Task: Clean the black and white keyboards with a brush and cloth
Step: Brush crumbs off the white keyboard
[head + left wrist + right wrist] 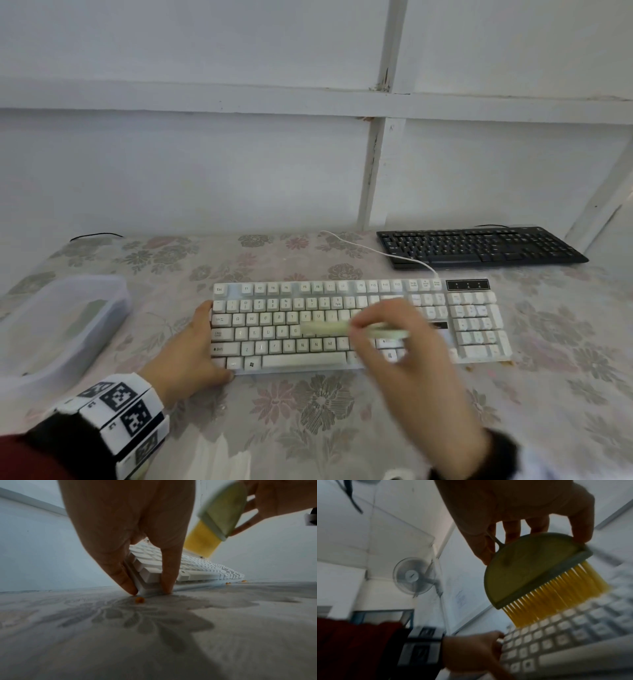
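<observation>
the right hand [407, 346], blurred at centre right of the head view, pinches a brush [532, 574] by its pale green half-round handle; only the right wrist view shows its yellow bristles touching the keys. the left hand [191, 346] clamps the left end of the white keyboard [359, 325], thumb on the near edge and fingers [120, 574] along the side, as the left wrist view shows close up. that view alone catches an orange crumb [139, 600] on the floral tablecloth [308, 418]. two keyboards: the black keyboard [479, 246] lies at upper right, beyond the white one. a clear plastic box [65, 322] sits at left, its contents hard to make out. one wall fan [413, 576] shows only in the right wrist view.
</observation>
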The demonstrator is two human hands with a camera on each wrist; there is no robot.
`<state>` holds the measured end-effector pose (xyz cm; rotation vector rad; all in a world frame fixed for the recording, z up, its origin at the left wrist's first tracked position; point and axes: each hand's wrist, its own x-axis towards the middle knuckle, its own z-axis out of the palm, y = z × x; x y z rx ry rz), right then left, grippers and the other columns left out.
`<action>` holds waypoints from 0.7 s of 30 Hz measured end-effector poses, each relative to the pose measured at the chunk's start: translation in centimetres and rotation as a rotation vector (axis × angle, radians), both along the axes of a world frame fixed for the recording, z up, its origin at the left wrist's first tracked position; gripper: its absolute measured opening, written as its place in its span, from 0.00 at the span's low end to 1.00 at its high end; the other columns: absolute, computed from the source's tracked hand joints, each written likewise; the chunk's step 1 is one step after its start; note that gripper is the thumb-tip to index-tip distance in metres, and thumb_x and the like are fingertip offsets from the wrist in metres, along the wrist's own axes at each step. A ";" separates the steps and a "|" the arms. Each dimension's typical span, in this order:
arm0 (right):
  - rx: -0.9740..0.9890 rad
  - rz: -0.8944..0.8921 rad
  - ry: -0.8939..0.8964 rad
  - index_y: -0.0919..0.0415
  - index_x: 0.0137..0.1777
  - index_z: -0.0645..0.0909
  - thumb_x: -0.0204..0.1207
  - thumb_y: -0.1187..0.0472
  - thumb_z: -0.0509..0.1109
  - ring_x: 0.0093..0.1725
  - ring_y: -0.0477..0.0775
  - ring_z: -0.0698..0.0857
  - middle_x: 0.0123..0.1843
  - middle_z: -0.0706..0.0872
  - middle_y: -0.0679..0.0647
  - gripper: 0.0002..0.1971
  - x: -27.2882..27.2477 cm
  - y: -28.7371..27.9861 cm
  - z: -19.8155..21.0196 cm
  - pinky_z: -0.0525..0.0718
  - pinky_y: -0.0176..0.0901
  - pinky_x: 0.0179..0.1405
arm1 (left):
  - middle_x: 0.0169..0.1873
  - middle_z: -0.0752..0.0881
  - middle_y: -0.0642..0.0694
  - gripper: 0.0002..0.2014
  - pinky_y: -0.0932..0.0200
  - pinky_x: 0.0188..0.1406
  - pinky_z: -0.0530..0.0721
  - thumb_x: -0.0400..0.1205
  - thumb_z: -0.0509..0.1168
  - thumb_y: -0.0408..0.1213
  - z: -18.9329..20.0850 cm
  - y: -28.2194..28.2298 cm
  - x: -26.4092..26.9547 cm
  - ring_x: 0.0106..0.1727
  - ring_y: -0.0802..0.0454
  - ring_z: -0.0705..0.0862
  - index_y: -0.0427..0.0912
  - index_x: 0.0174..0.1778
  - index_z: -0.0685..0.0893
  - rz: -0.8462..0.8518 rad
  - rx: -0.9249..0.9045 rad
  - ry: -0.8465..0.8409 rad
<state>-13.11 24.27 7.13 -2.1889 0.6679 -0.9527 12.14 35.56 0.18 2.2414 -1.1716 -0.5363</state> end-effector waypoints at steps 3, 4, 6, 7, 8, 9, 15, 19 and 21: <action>-0.026 0.114 0.070 0.39 0.48 0.74 0.69 0.44 0.58 0.51 0.40 0.76 0.47 0.80 0.37 0.09 4.9 3.6 -2.1 0.75 0.50 0.56 | 0.53 0.75 0.65 0.48 0.69 0.43 0.79 0.65 0.79 0.40 0.2 -0.1 -0.2 0.52 0.61 0.82 0.52 0.74 0.55 0.002 -0.024 -0.005; -0.031 0.129 0.088 0.39 0.49 0.73 0.70 0.44 0.56 0.52 0.41 0.74 0.47 0.78 0.38 0.10 6.0 4.6 -2.4 0.72 0.51 0.58 | 0.52 0.75 0.63 0.46 0.69 0.41 0.78 0.67 0.78 0.42 0.4 -0.2 -0.5 0.52 0.60 0.82 0.51 0.73 0.55 0.016 -0.035 0.001; -0.017 0.147 0.134 0.39 0.50 0.71 0.71 0.44 0.53 0.53 0.43 0.71 0.49 0.76 0.39 0.10 7.6 5.8 -2.7 0.65 0.49 0.59 | 0.52 0.75 0.61 0.43 0.70 0.37 0.76 0.69 0.74 0.47 1.1 -0.3 -1.1 0.49 0.65 0.79 0.47 0.74 0.54 0.030 -0.045 0.024; -0.011 0.154 0.160 0.39 0.51 0.71 0.72 0.43 0.52 0.54 0.43 0.71 0.50 0.76 0.39 0.11 8.1 6.1 -2.8 0.63 0.49 0.59 | 0.52 0.73 0.62 0.44 0.71 0.39 0.75 0.68 0.72 0.51 1.4 -0.3 -1.4 0.48 0.68 0.77 0.45 0.74 0.55 0.017 -0.058 0.034; -0.009 0.157 0.185 0.39 0.52 0.70 0.72 0.43 0.50 0.54 0.43 0.70 0.51 0.75 0.39 0.12 8.5 6.3 -2.8 0.62 0.48 0.60 | 0.51 0.72 0.64 0.45 0.72 0.41 0.74 0.67 0.70 0.55 1.5 -0.3 -1.4 0.49 0.70 0.75 0.44 0.74 0.55 0.004 -0.069 0.046; -0.011 0.160 0.207 0.39 0.52 0.69 0.72 0.42 0.48 0.55 0.43 0.69 0.52 0.74 0.39 0.13 8.8 6.4 -2.9 0.61 0.48 0.61 | 0.51 0.71 0.66 0.45 0.72 0.44 0.74 0.66 0.68 0.56 1.7 -0.3 -1.5 0.50 0.71 0.75 0.44 0.74 0.55 -0.002 -0.081 0.056; 0.005 0.099 0.210 0.42 0.46 0.71 0.71 0.44 0.50 0.51 0.43 0.72 0.48 0.76 0.39 0.11 8.6 5.4 -3.3 0.63 0.51 0.60 | 0.52 0.75 0.65 0.44 0.71 0.38 0.80 0.69 0.76 0.43 0.6 -0.2 -0.5 0.49 0.67 0.80 0.47 0.74 0.54 0.014 -0.063 0.030; -0.105 -0.031 0.167 0.43 0.42 0.70 0.68 0.49 0.55 0.46 0.46 0.76 0.43 0.77 0.38 0.05 8.0 4.8 -3.6 0.71 0.57 0.60 | 0.56 0.79 0.60 0.50 0.63 0.51 0.84 0.63 0.80 0.44 -0.4 -0.1 0.4 0.54 0.62 0.82 0.49 0.75 0.54 -0.006 -0.071 0.020; -0.045 0.035 0.138 0.42 0.44 0.70 0.70 0.47 0.54 0.49 0.45 0.75 0.45 0.77 0.39 0.06 8.2 5.3 -3.2 0.68 0.55 0.62 | 0.57 0.79 0.59 0.49 0.66 0.48 0.82 0.65 0.79 0.43 -0.3 -0.2 0.2 0.53 0.62 0.82 0.49 0.75 0.54 -0.001 -0.080 0.012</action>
